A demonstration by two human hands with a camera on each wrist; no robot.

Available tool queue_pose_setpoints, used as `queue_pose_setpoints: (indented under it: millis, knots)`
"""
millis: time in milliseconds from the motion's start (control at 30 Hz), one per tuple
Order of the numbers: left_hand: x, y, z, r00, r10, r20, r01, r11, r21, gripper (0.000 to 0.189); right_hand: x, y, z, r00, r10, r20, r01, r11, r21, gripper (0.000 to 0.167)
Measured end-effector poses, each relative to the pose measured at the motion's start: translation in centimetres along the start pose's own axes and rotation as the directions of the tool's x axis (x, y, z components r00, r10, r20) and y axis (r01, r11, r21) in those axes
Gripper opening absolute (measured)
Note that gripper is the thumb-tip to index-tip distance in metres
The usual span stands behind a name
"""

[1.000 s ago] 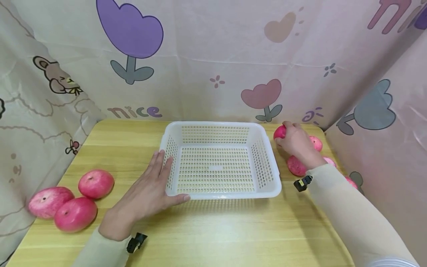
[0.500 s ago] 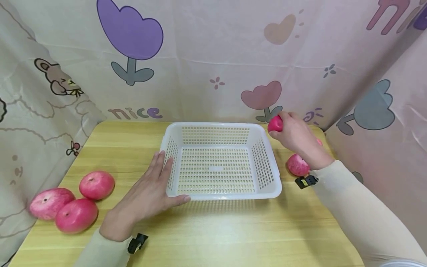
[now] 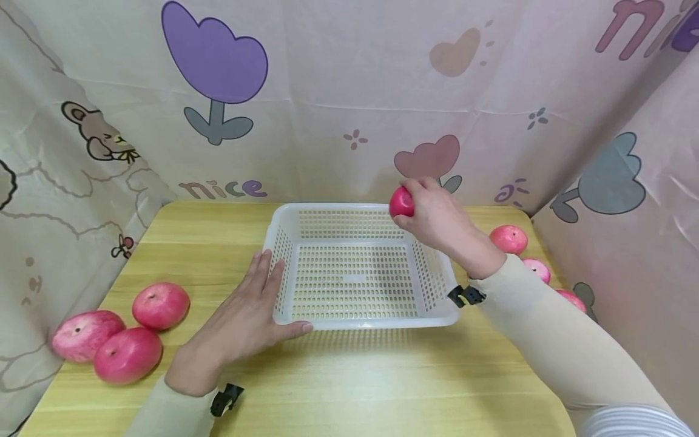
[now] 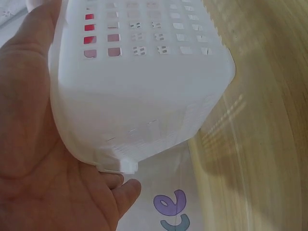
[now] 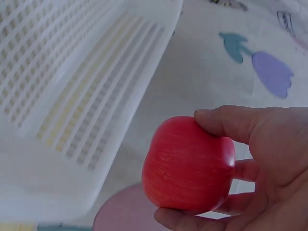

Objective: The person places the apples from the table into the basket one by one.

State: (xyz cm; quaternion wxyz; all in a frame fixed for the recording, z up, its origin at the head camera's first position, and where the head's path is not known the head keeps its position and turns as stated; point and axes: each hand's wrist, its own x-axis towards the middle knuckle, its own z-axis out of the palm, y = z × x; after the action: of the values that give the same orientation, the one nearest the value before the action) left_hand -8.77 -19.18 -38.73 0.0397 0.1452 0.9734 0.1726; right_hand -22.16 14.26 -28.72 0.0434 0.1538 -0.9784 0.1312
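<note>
My right hand grips a red apple above the back right rim of a white plastic basket. In the right wrist view the thumb and fingers curl round the apple, which is held off the table and apart from the basket's edge. At the basket's left side, my left hand lies spread with straight fingers against the rim, thumb along the front corner. The left wrist view shows its palm touching the basket wall. No apples show inside the basket.
On the left of the wooden table are three pinkish-red apples: one farther back, one at the edge and one nearest. More apples lie at the right edge, partly behind the right arm. A printed curtain hangs behind.
My right hand has lifted the apple from the right-hand group and carried it left to the basket's back right rim. The left hand and basket have stayed in place.
</note>
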Motion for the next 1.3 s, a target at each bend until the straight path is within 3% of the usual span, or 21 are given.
queue_pose_setpoints:
  millis: [267,567,1033,1300]
  knots:
    - [0.0,-0.1,0.2,1.0,-0.001,0.003,0.001,1.0,-0.009,0.139,1.1,-3.4,1.7,0.994,-0.105,0.017,0.105,0.994,-0.001,0.067]
    - [0.1,0.1,0.4,1.0,-0.001,0.014,0.001,1.0,-0.007,0.14,2.1,-5.8,4.3,0.984,-0.166,0.068,0.166,0.986,0.009,0.066]
    - [0.6,0.1,0.4,1.0,0.003,0.01,-0.003,1.0,0.0,0.139,3.4,-8.0,8.2,0.955,-0.222,0.195,0.223,0.975,0.017,0.071]
    - [0.6,0.0,0.4,1.0,0.023,0.0,-0.023,1.0,0.005,0.139,3.9,-8.6,10.3,0.939,-0.257,0.227,0.264,0.964,0.001,0.07]
